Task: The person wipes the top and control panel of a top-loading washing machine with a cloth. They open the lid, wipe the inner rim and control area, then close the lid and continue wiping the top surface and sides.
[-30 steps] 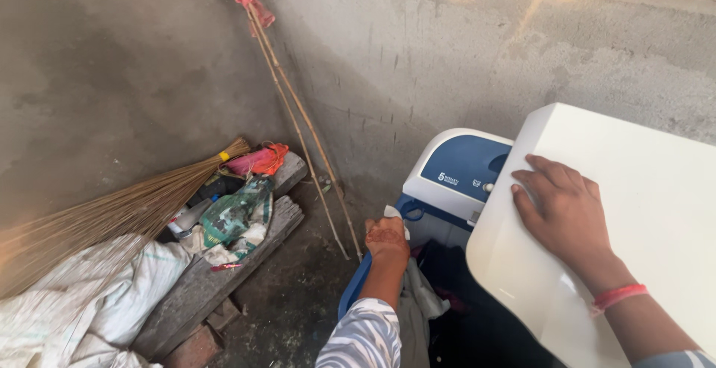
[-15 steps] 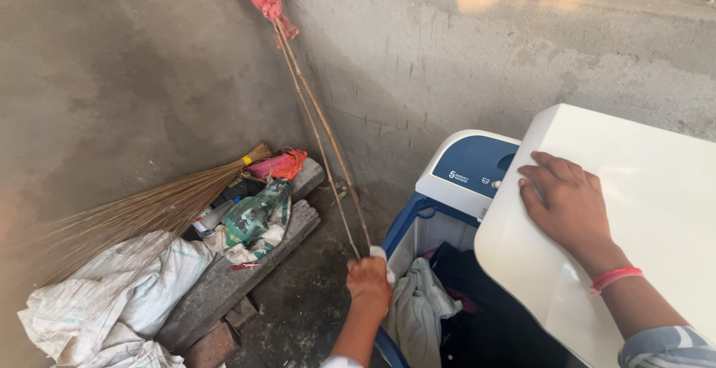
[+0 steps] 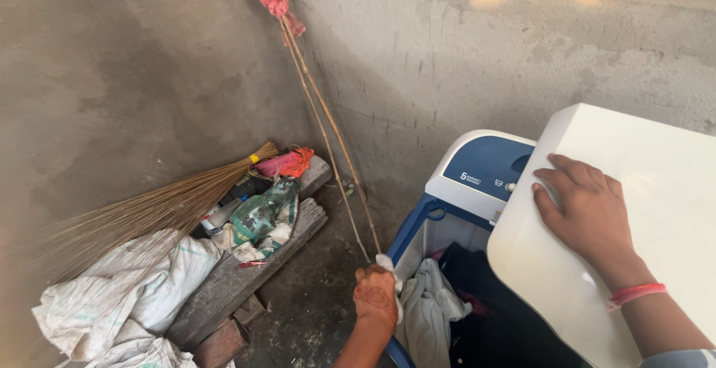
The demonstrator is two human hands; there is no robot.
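Two hands work at a blue-and-white top-loading washing machine [image 3: 477,178] in a concrete corner. Far left, a straw broom [image 3: 149,215] lies over white woven sacks [image 3: 142,286] beside a grey wooden plank [image 3: 246,267]. Next, the left hand [image 3: 375,297] is clenched on a pale grey cloth [image 3: 425,308] draped over the tub's rim. Rightmost, the right hand [image 3: 585,208] rests flat, fingers spread, on the raised white plastic lid [image 3: 664,189]
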